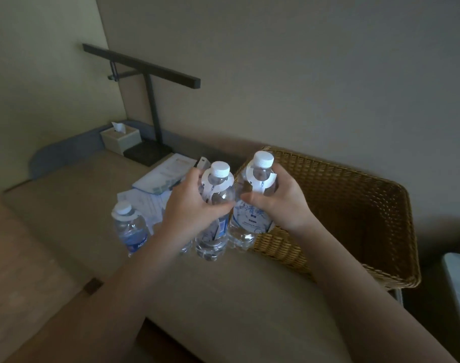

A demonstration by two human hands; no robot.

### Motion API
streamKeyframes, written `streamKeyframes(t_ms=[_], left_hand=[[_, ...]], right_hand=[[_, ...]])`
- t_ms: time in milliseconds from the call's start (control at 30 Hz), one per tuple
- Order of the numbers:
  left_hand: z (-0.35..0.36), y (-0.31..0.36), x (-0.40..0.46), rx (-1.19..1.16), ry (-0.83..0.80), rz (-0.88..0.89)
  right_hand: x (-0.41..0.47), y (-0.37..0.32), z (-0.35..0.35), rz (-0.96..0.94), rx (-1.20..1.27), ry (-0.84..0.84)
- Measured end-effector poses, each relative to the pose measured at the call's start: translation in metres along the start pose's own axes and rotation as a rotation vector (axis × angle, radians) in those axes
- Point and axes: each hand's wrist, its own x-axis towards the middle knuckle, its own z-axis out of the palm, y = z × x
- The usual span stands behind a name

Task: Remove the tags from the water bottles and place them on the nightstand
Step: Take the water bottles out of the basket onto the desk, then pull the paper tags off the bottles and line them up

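I see a woven wicker basket (354, 205) on the right, near the wall. At the back left stands a black desk lamp (151, 111) with a long flat bar head, its square base beside a tissue box (121, 137) with a tissue poking up. Printed papers (163, 174) lie fanned out in front of the lamp base. A small dark item at their far edge is too blurred for me to tell.

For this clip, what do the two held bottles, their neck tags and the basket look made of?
Left-hand bottle and right-hand bottle: clear glossy plastic, seemingly, since the contents show through; ribbed white caps. Neck tags: thin white card or paper, matte, printed. Basket: woven wicker or rattan, golden brown, its weave visible; it could be synthetic.
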Motion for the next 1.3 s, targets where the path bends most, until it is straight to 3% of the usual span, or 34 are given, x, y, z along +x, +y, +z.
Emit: streamKeyframes(t_ms=[467, 967, 1033, 1133, 1200, 1300], left_hand=[[0.063, -0.079, -0.067, -0.051, 0.007, -0.172], [0.067, -0.081, -0.072, -0.043, -0.130, -0.110], [0.064, -0.067, -0.076, -0.026, -0.009, 0.003], [0.059, -0.042, -0.079, 0.063, 0.226, 0.396], [0.061, -0.027, -0.076, 0.021, 0.145, 0.500], [0.072, -0.015, -0.071, 0.007, -0.071, 0.373]], right_hand=[[-0.051, 0.110, 0.034, 0.236, -0.151, -0.187], [-0.051, 0.123, 0.022, 0.261, -0.055, -0.362], [-0.051, 0.124, 0.020, 0.258, -0.053, -0.384], [-0.055, 0.127, 0.015, 0.284, -0.030, -0.397], [-0.060, 0.129, 0.011, 0.295, -0.007, -0.377], [-0.068, 0.134, 0.008, 0.290, 0.005, -0.310]])
